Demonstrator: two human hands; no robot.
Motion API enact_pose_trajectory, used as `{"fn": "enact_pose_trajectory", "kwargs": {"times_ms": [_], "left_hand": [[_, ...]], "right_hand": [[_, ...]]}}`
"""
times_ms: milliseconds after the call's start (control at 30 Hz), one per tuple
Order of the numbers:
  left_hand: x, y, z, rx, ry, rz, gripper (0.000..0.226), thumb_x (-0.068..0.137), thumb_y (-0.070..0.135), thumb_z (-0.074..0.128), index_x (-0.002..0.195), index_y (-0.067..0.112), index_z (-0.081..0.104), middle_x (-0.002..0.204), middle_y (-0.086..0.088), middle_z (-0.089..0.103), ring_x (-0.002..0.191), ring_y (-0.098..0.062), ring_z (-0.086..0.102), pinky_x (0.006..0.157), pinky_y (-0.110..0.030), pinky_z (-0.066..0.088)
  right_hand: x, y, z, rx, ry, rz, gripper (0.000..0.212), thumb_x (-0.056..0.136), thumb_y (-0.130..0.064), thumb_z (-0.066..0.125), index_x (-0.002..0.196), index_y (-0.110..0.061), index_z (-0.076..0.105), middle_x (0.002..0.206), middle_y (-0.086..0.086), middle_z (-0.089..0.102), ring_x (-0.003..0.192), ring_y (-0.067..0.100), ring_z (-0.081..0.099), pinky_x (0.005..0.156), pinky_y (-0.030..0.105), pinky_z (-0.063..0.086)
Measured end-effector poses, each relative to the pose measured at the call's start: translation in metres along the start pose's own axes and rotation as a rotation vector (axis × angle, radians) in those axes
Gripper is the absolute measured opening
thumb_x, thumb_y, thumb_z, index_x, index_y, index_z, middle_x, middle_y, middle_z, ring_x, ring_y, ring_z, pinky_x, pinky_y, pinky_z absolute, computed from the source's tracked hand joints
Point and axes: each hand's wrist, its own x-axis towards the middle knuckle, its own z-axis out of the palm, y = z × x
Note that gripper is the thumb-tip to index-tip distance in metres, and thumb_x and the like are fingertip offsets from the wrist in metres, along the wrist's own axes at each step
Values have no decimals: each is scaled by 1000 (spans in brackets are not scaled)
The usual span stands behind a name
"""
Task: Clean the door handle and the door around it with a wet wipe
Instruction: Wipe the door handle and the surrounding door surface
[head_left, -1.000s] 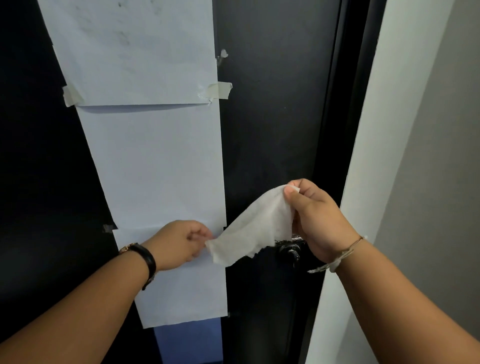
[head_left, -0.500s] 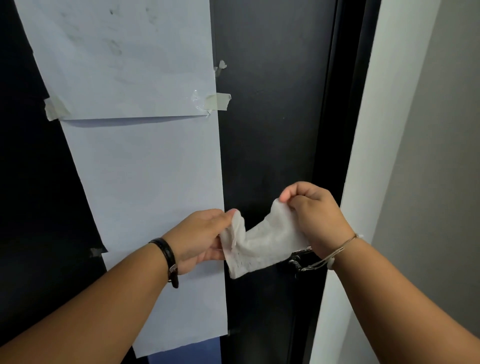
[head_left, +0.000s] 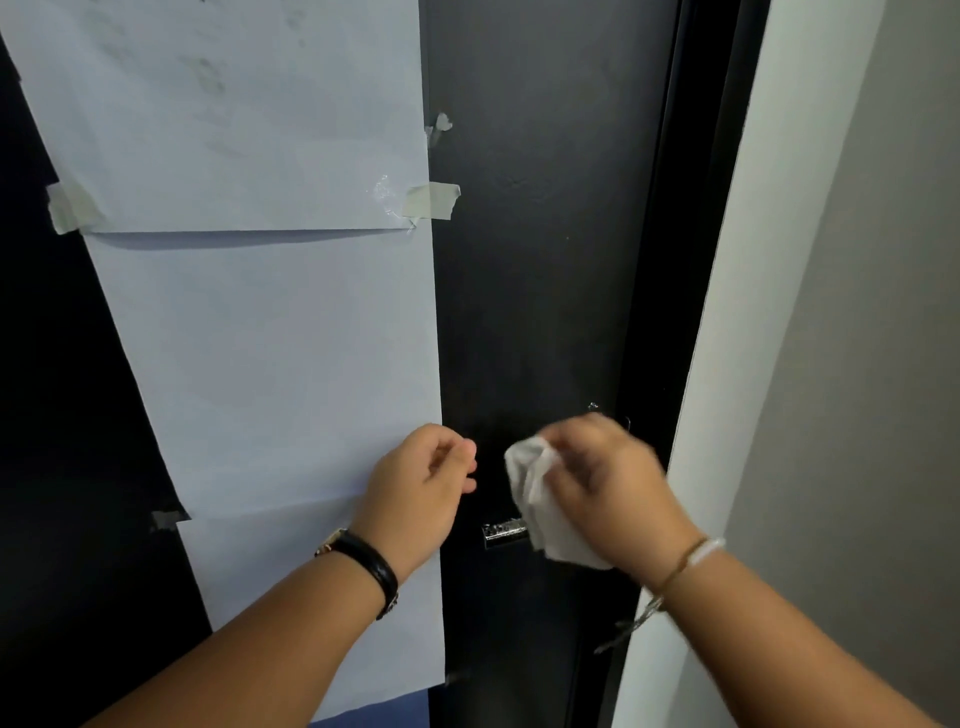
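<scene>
1. The door handle (head_left: 503, 532) is the landmark: a short metal stub on the black door (head_left: 540, 291), its right part hidden behind the wet wipe (head_left: 540, 499).
2. Left of the handle, pale paper sheets (head_left: 270, 338) are fixed to the door with strips of tape (head_left: 431, 201); their top and bottom are cut off by the frame.
3. The right hand (head_left: 610, 488) is blurred, just above and right of the handle, its grip closed on the bunched wipe, which hangs across the handle.
4. The left hand (head_left: 421, 493) sits up and left of the handle, fingers loosely curled around nothing, a black watch (head_left: 376, 566) on its wrist.
5. Right of the handle stands a white frame (head_left: 727, 312), then a grey wall (head_left: 857, 338).
</scene>
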Motion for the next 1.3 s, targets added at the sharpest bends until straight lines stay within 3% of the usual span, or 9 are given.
{"fn": "enact_pose_trajectory", "kwargs": {"times_ms": [133, 267, 467, 533, 633, 767, 967, 1100, 1300], "left_hand": [[-1, -17, 4, 111, 29, 69, 7, 90, 28, 51, 84, 32, 52, 90, 5, 66, 84, -12, 65, 75, -34, 54], [-2, -22, 4, 152, 8, 81, 11, 91, 26, 49, 84, 35, 49, 93, 4, 65, 86, -13, 65, 77, -31, 54], [-3, -27, 6, 100, -8, 47, 14, 91, 20, 49, 88, 34, 50, 95, 3, 65, 84, -9, 65, 71, -37, 57], [-2, -28, 6, 106, -3, 50, 15, 91, 20, 50, 87, 34, 50, 95, 3, 65, 85, -9, 65, 75, -40, 56], [1, -28, 5, 125, -3, 62, 15, 91, 21, 49, 86, 36, 49, 95, 3, 66, 85, -9, 65, 75, -38, 56], [2, -27, 4, 120, 4, 71, 17, 92, 20, 48, 84, 36, 50, 93, 5, 66, 84, -10, 65, 71, -35, 56], [3, -26, 8, 140, -18, 92, 15, 92, 23, 48, 87, 38, 49, 96, 4, 64, 87, -13, 64, 66, -35, 58], [3, -27, 9, 152, -13, 99, 15, 91, 22, 48, 88, 37, 50, 95, 4, 65, 87, -15, 64, 77, -39, 55], [0, -24, 13, 158, -13, 100, 12, 91, 21, 49, 93, 32, 53, 95, 5, 65, 88, -16, 63, 77, -42, 55]], "right_hand": [[-22, -1, 49, -230, -204, -196, 29, 71, -16, 41, 82, -20, 68, 76, -1, 64, 62, 22, 62, 62, 29, 55], [-36, 6, 69, -451, -144, -246, 22, 80, -30, 44, 81, -23, 65, 72, -7, 66, 64, 15, 61, 94, 41, 35], [-13, -7, 80, -702, -178, -255, 44, 82, -35, 33, 46, -19, 52, 40, -2, 56, 33, 20, 48, 68, 36, 31], [-3, -17, 76, -692, -309, -248, 40, 82, -27, 31, 46, -18, 46, 44, 0, 58, 39, 22, 50, 70, 36, 38], [4, -16, 73, -625, -488, -212, 40, 90, -30, 28, 53, -17, 37, 58, -1, 52, 56, 25, 48, 71, 37, 30], [-10, 3, 83, -715, -243, -318, 46, 86, -40, 35, 49, -19, 54, 44, -3, 57, 37, 20, 49, 56, 32, 38], [-22, 16, 90, -676, -7, -422, 33, 85, -37, 50, 56, -21, 53, 51, -5, 53, 44, 19, 46, 53, 31, 37], [-12, 0, 89, -739, -165, -253, 35, 76, -36, 50, 46, -19, 54, 39, -3, 56, 33, 19, 47, 54, 28, 35], [4, -12, 75, -574, -525, -162, 31, 90, -33, 35, 83, -14, 59, 81, 4, 67, 61, 22, 46, 60, 33, 34]]}}
